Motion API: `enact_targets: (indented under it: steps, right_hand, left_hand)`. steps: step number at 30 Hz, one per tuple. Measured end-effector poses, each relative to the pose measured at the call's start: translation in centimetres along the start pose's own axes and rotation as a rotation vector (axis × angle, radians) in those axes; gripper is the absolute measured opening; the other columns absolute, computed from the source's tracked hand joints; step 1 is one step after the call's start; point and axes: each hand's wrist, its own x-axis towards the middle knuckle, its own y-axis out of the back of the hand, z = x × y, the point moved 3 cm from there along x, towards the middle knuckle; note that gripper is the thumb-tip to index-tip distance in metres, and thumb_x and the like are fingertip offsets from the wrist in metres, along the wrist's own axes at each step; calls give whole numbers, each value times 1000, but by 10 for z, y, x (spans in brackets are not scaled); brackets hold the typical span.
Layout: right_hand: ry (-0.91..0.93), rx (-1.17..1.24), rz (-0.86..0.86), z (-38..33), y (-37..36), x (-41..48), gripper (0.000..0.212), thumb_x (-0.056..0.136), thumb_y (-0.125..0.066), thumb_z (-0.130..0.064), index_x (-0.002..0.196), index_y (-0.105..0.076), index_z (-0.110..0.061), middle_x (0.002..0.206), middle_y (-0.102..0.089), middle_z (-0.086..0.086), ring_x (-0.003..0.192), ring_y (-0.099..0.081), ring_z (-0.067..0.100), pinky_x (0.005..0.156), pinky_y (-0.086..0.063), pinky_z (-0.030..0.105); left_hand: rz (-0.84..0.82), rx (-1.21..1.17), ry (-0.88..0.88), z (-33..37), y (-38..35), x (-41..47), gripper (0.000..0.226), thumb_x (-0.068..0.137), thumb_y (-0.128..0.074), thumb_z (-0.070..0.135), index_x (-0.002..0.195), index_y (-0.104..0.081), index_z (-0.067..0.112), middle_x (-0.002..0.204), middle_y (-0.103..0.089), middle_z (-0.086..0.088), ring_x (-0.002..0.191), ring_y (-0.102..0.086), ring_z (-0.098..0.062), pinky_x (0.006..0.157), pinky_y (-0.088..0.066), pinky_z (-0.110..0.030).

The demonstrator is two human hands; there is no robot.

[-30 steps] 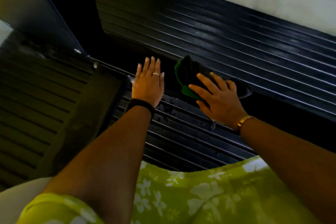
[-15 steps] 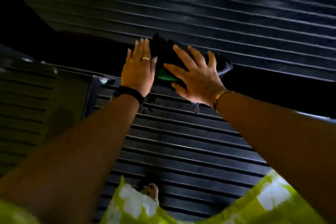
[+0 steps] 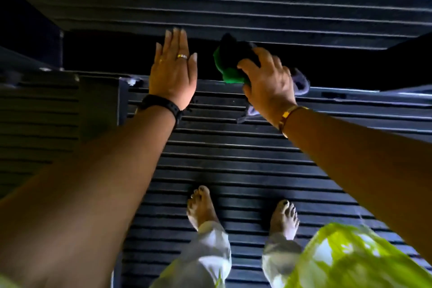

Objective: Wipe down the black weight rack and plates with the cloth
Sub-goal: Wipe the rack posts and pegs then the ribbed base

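Right hand (image 3: pixel 268 84): fingers curled round cloth (image 3: pixel 230 63), held at rack (image 3: pixel 233 147) far edge for wiping; left hand (image 3: pixel 173 75): fingers straight, empty, likely bracing

free: dark slot (image 3: pixel 339 65) between upper ribbed panel (image 3: pixel 233 2) and lower ribbed floor (image 3: pixel 233 152) | blocked: left hand (image 3: pixel 173 70), cloth (image 3: pixel 230 63) mid-slot | left: raised block (image 3: pixel 98 100)
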Motion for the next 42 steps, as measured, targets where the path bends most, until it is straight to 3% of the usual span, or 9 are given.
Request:
enact_targets:
  steps: [3, 11, 19, 22, 33, 42]
  right_hand:
    - [-61, -6, 131, -9, 48, -6, 39, 88, -59, -9, 126, -58, -17, 140, -44, 23, 117, -48, 45, 90, -45, 55]
    - [-7, -11, 180, -58, 154, -58, 39, 84, -62, -2, 120, -62, -17, 139, -47, 23, 115, -49, 46, 89, -42, 58]
    - [225, 8, 166, -108, 262, -95, 43, 69, -77, 0, 107, -68, -17, 131, -55, 21, 107, -56, 44, 82, -45, 57]
    - [293, 14, 134, -136, 310, -110, 45, 66, -77, 2, 107, -68, -15, 130, -55, 21, 106, -56, 44, 83, -45, 60]
    - [401, -17, 50, -225, 398, -209, 44, 85, -66, -14, 128, -57, -22, 139, -44, 13, 120, -45, 37, 89, -44, 57]
    - [719, -50, 39, -358, 457, -317, 39, 93, -57, -21, 131, -52, -25, 142, -37, 7, 123, -40, 34, 91, -41, 52]
  left_hand:
    - [43, -7, 0, 19, 42, -9, 54, 106, -23, 28, 153, -15, 2, 161, -14, -16, 150, -8, -27, 119, 3, -33]
    - [116, -6, 13, 69, 140, -65, 55, 104, -20, 29, 151, -21, 1, 158, -21, -18, 149, -14, -29, 118, 1, -32]
    - [170, -6, 108, 112, 238, -137, 57, 102, -19, 29, 150, -24, -1, 157, -24, -19, 148, -17, -28, 118, 0, -33]
    - [217, -19, 169, 125, 285, -166, 50, 105, -28, 23, 149, -28, -2, 155, -28, -20, 147, -20, -29, 119, -4, -36]
    - [387, -9, 443, 127, 409, -305, 48, 106, -25, 23, 148, -32, 1, 155, -32, -16, 148, -19, -27, 120, -6, -39]
    - [516, 6, 638, 99, 480, -484, 48, 106, -28, 24, 149, -31, 2, 155, -30, -17, 148, -20, -27, 120, -7, -35]
